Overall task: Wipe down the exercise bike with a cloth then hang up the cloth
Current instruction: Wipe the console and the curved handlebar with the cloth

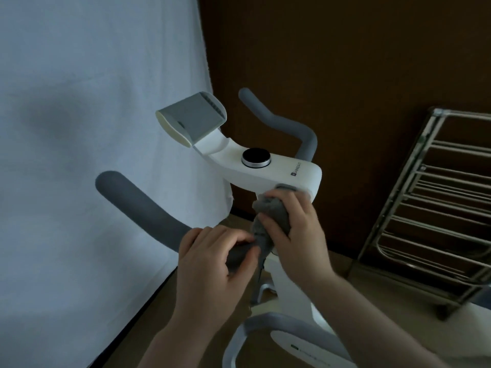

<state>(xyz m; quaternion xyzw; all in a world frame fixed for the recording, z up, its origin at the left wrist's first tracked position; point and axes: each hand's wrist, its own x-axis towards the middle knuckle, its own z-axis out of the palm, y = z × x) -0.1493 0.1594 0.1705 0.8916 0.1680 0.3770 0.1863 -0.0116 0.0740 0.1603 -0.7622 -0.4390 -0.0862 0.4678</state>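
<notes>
My right hand point(295, 229) is curled round the bunched grey cloth point(268, 221), pressing it against the bike point(271, 168) just under the white console, where the near handlebar point(148, 205) joins the stem. My left hand point(212, 258) is wrapped round that same handlebar close to the joint, fingertips touching the cloth's lower end, steadying the bar while I rub.

I'd say I'm somewhere in the wiping, not near the end. The cloth is on the underside of the console and the inner end of the grip. I can't tell from here which parts are already clean; nothing looks wet or streaked. The round dial point(255, 157), the grey tablet holder point(194, 118), the far handlebar point(281, 120) and the frame point(295, 296) below may all need a pass.

The hanging is not yet done. The metal drying rack point(435, 208) stands to my right, well apart from the cloth, its bars bare.
</notes>
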